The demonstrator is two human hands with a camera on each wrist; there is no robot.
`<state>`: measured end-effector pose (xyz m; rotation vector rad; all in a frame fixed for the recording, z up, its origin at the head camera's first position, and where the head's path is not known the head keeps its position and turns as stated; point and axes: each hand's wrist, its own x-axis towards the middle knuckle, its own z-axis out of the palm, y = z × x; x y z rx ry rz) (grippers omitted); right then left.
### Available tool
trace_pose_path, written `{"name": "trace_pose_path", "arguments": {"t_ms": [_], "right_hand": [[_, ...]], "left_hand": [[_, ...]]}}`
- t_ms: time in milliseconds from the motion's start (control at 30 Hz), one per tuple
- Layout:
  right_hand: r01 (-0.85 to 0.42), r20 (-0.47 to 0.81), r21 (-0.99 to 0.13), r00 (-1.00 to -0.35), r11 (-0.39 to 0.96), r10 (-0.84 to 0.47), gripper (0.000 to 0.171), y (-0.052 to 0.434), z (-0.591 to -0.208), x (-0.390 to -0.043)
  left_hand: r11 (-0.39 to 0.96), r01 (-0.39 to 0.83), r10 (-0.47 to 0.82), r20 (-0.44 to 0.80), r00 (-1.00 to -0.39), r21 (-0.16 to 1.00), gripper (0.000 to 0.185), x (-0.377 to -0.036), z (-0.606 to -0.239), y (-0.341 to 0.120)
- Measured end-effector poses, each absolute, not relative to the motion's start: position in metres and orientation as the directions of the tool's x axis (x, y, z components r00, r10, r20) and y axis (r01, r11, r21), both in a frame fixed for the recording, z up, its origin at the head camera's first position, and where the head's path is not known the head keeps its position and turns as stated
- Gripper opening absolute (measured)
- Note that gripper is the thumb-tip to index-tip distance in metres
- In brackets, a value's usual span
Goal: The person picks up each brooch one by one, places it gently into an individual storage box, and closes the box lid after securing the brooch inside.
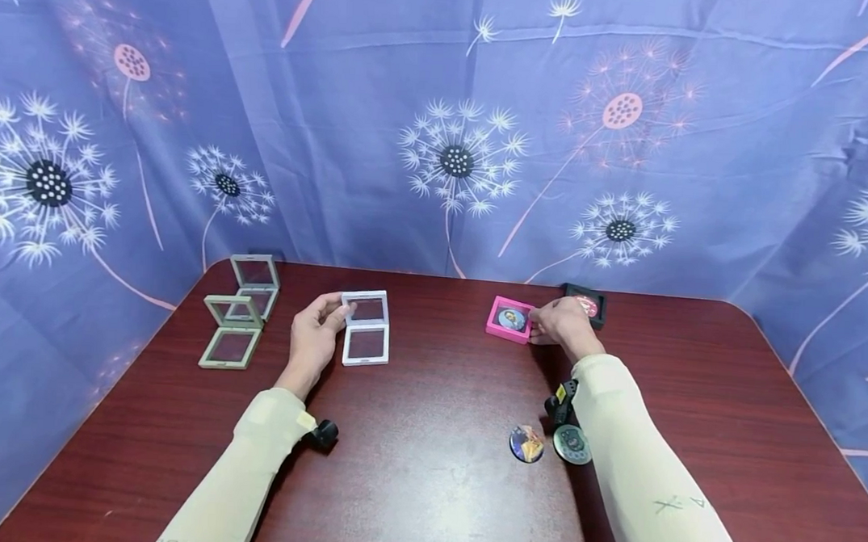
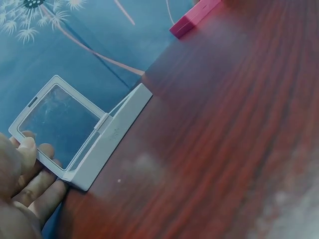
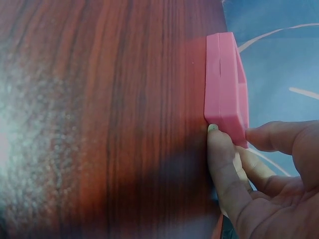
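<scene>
An open white display case (image 1: 365,329) stands mid-table, with its clear-windowed lid (image 2: 60,117) raised. My left hand (image 1: 333,312) holds that lid by its left edge, thumb in front and fingers (image 2: 35,181) behind. A closed pink case (image 1: 509,319) with a round picture badge inside lies to the right. My right hand (image 1: 537,326) pinches its near right corner, and in the right wrist view the fingertips (image 3: 215,137) sit against the pink case (image 3: 227,84). The pink case (image 2: 192,17) also shows at the top of the left wrist view.
A black case (image 1: 588,303) lies just behind my right hand. Two open green cases (image 1: 237,327) (image 1: 256,282) stand at the table's far left. Two round badges (image 1: 526,443) (image 1: 572,444) lie beside my right forearm. A flowered blue cloth hangs around the table.
</scene>
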<state>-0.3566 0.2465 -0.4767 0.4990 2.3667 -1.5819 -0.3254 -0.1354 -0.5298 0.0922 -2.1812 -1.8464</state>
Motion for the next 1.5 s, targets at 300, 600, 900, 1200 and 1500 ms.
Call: {"name": "trace_pose_path", "arguments": {"t_ms": [300,600,900,1200,1500], "right_hand": [[0.412,-0.389,-0.842,-0.911,0.348,0.136,0.013,0.246,-0.477,-0.358],[0.404,-0.365,-0.829,-0.915,0.386,0.172,0.025,0.249,-0.479,-0.361],[0.383,-0.334,-0.787,-0.924,0.484,0.187,0.023,0.248,-0.478,-0.361],[0.333,-0.251,-0.632,-0.942,0.700,0.221,0.030,0.249,-0.476,-0.362],[0.329,-0.242,-0.596,-0.943,0.732,0.226,0.037,0.251,-0.478,-0.362]], "left_hand": [[0.196,0.119,-0.211,0.161,-0.964,0.973,0.028,-0.317,-0.529,-0.130],[0.165,0.137,-0.192,0.168,-0.967,0.977,0.027,-0.310,-0.531,-0.120],[0.150,0.174,-0.175,0.200,-0.964,0.973,0.025,-0.307,-0.534,-0.115],[0.150,0.195,-0.131,0.215,-0.968,0.969,0.025,-0.304,-0.537,-0.110],[0.153,0.198,-0.088,0.213,-0.973,0.968,0.026,-0.300,-0.540,-0.106]]}}
